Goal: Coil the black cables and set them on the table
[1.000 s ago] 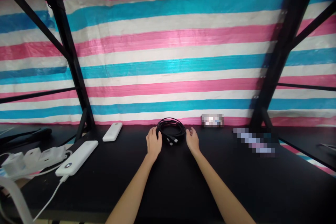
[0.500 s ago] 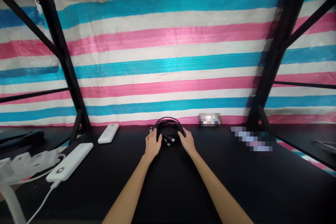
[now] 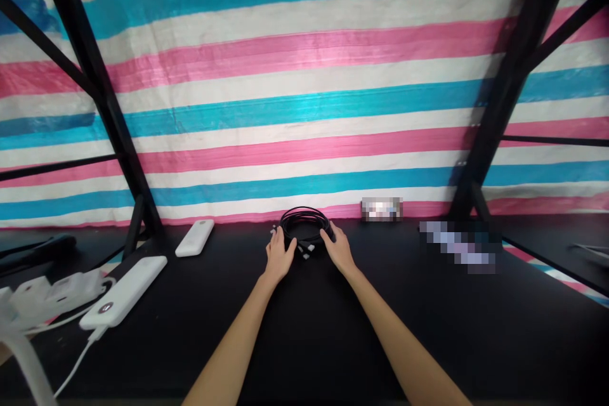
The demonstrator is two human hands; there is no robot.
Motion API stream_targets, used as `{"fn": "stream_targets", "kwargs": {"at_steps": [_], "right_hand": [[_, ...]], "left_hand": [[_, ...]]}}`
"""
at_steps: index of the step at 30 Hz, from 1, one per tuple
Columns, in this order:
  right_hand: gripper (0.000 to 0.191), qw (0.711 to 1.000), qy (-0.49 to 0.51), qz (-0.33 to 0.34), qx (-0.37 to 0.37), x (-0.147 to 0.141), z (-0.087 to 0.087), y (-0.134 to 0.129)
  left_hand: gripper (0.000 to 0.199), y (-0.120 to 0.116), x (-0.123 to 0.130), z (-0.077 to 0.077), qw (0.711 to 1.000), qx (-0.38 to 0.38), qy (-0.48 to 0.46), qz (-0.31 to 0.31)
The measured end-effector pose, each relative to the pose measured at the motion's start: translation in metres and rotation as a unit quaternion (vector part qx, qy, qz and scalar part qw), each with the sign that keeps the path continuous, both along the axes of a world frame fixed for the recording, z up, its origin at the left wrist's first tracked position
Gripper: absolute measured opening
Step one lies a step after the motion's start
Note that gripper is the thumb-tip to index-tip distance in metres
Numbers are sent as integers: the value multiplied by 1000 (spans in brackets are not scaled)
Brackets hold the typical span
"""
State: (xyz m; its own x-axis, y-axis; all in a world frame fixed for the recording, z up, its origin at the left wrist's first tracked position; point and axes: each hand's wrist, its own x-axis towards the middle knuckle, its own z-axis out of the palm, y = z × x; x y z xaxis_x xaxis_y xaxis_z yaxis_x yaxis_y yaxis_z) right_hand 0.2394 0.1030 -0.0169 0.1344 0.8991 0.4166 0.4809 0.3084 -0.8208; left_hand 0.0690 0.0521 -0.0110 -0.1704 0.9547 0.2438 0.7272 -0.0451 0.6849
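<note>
A coil of black cable (image 3: 305,217) lies on the black table between my hands, near the striped sheet. Small light-coloured connectors (image 3: 311,247) poke out at its near side, and more show by my left fingertips. My left hand (image 3: 280,256) grips the left side of the coil, with the thumb toward the inside and the fingers along the outer edge. Around the right side, my right hand (image 3: 339,248) holds the loops in the same way. The undersides of the fingers are hidden.
A white power bank (image 3: 195,238) lies to the left. Nearer is a larger white power bank (image 3: 124,292) with a plugged-in white cable (image 3: 78,365), beside a power strip with chargers (image 3: 57,298). Blurred items (image 3: 382,209) (image 3: 457,246) are at right. Black frame posts (image 3: 492,101) flank the table.
Both hands remain on the coil, with only slight shifts of the fingers and loops. The view has tilted down a little and come slightly closer.
</note>
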Motion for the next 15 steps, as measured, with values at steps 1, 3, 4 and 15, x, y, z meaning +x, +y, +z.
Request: {"fn": "stream_targets", "kwargs": {"at_steps": [1, 3, 4, 15], "right_hand": [[58, 1000, -4, 2, -3, 0, 1, -1], [58, 1000, -15, 4, -10, 0, 2, -2], [58, 1000, -21, 4, -13, 0, 2, -2], [59, 988, -148, -4, -46, 1, 9, -12]], "left_hand": [[68, 0, 0, 0, 1000, -1, -2, -1], [67, 0, 0, -1, 1000, 2, -4, 4], [67, 0, 0, -1, 1000, 6, -5, 8], [57, -2, -4, 11, 989, 6, -149, 22]]}}
